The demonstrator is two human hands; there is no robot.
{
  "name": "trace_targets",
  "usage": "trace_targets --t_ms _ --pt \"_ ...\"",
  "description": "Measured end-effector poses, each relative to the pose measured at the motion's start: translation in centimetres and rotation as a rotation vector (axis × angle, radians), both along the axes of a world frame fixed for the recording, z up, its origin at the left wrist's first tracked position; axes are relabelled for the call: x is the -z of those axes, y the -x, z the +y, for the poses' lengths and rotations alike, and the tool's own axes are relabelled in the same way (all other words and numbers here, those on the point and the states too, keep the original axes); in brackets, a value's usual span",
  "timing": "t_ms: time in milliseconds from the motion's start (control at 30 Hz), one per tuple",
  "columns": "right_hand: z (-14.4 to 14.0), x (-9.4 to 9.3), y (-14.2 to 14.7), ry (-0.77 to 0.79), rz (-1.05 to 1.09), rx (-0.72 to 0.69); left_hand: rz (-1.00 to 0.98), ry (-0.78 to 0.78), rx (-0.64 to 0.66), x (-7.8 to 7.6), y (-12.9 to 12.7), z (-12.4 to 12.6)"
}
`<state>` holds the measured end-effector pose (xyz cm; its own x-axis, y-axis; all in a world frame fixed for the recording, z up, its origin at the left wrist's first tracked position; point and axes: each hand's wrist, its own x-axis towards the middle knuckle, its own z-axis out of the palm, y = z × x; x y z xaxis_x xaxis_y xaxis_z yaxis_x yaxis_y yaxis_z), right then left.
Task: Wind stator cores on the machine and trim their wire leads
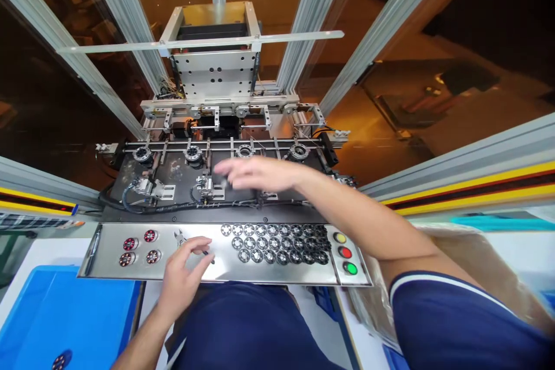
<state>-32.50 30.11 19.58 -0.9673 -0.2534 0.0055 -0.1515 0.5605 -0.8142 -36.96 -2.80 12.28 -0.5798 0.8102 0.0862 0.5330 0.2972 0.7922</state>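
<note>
Head view: right hand (pixel 255 175) blurred above black machine bed (pixel 173 176), fingers stretched flat, grip impossible to tell; left hand (pixel 184 269) curled on steel panel (pixel 108 269), pinching small dark tool (pixel 203 252) beside round stator parts (pixel 273 243) laid within easy reach

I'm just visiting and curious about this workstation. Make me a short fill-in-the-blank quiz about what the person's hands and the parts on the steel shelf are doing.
1. The left hand rests on the steel shelf beside a pair of ____.
2. The right hand reaches over the ____ machine bed.
3. Of the three push buttons, the green button sits ____ the person.
4. The four red-centred round parts lie to the ____ of the left hand.

Missing words: tweezers; black; nearest; left
</note>
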Motion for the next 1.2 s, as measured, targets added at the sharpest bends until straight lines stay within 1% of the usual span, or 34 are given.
trace_targets --t_ms 33,67,100,167,233,267,333,433,600,733,867,933,1100,1200 --pt "2.3 0.3 1.1 -0.201 -0.026 0.176 0.057 0.032 0.017 1.3 0.1 0.3" --pt "4.3 0.7 2.3 -0.277 -0.055 0.263 0.091 0.053 0.04 2.8 0.1 0.6" --pt "6.0 1.4 3.3 -0.333 -0.08 0.318 0.109 0.064 0.06 4.2 0.0 0.8" --pt "8.3 3.1 5.0 -0.399 -0.131 0.363 0.134 0.075 0.079 6.8 -0.1 1.0" --pt "9.2 4.8 5.8 -0.448 -0.168 0.366 0.165 0.085 0.084 8.8 -0.3 1.1" --pt "9.3 5.4 5.9 -0.469 -0.182 0.362 0.178 0.089 0.085 9.5 -0.4 1.1" --pt "9.3 6.3 5.9 -0.504 -0.203 0.348 0.2 0.097 0.09 10.4 -0.5 1.1" --pt "9.3 6.6 5.5 -0.541 -0.222 0.324 0.23 0.106 0.099 11.0 -0.5 1.3" --pt "9.4 6.7 5.6 -0.589 -0.251 0.313 0.266 0.117 0.12 11.2 -0.3 2.1" --pt "9.1 6.8 6.2 -0.626 -0.302 0.321 0.274 0.129 0.128 11.2 -0.3 2.5" --pt "9.0 6.7 6.5 -0.647 -0.33 0.323 0.272 0.129 0.151 10.8 -0.9 2.3" --pt "9.0 6.6 6.5 -0.649 -0.338 0.329 0.265 0.127 0.205 10.6 -1.6 2.2" --pt "8.6 7.0 6.2 -0.637 -0.372 0.357 0.25 0.141 0.41 10.4 -2.9 2.1" --pt "8.4 7.1 6.2 -0.604 -0.392 0.375 0.253 0.161 0.447 10.5 -3.2 2.2"
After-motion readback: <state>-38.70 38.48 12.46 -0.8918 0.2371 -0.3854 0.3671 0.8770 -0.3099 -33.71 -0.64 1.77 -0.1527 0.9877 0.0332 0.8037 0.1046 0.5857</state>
